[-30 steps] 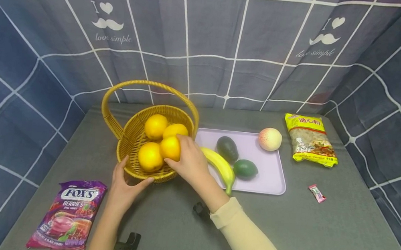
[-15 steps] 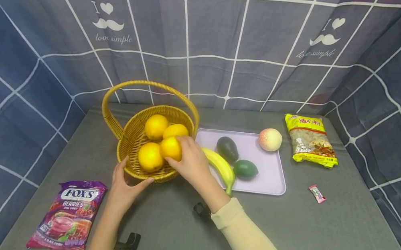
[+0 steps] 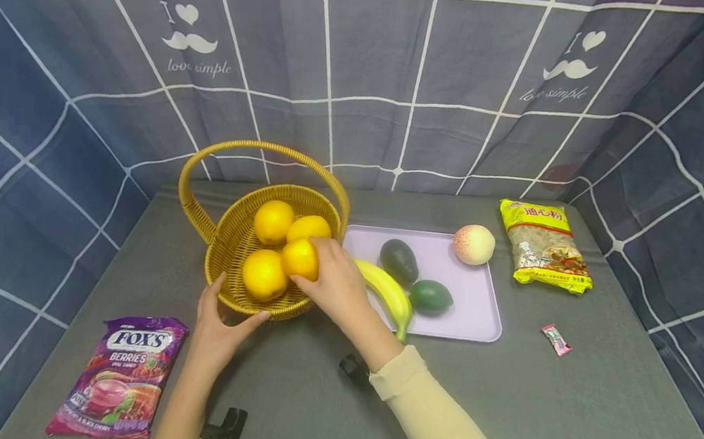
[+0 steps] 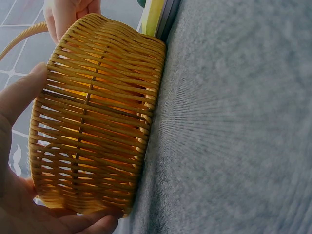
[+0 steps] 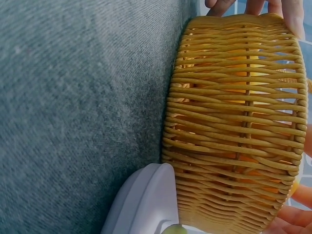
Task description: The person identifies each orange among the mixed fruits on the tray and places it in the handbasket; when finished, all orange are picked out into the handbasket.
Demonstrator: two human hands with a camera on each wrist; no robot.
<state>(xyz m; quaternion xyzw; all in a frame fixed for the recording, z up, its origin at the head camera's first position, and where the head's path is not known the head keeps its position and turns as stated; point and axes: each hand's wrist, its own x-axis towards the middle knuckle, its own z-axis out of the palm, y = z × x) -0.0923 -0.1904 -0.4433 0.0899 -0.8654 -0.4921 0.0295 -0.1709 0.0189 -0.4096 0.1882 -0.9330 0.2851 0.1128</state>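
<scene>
In the head view a yellow wicker basket with a tall handle stands left of the middle, holding several oranges. My left hand grips its near left side, thumb and fingers spread around the wall. At the basket's right part, my right hand pinches an orange among the others. The left wrist view shows the woven wall between thumb and fingers. In the right wrist view, fingers of the right hand show only partly, behind the basket.
Right of the basket lies a lilac tray with a banana, two dark green fruits and a peach. A yellow food bag and a small candy lie farther right. A purple candy bag is at front left.
</scene>
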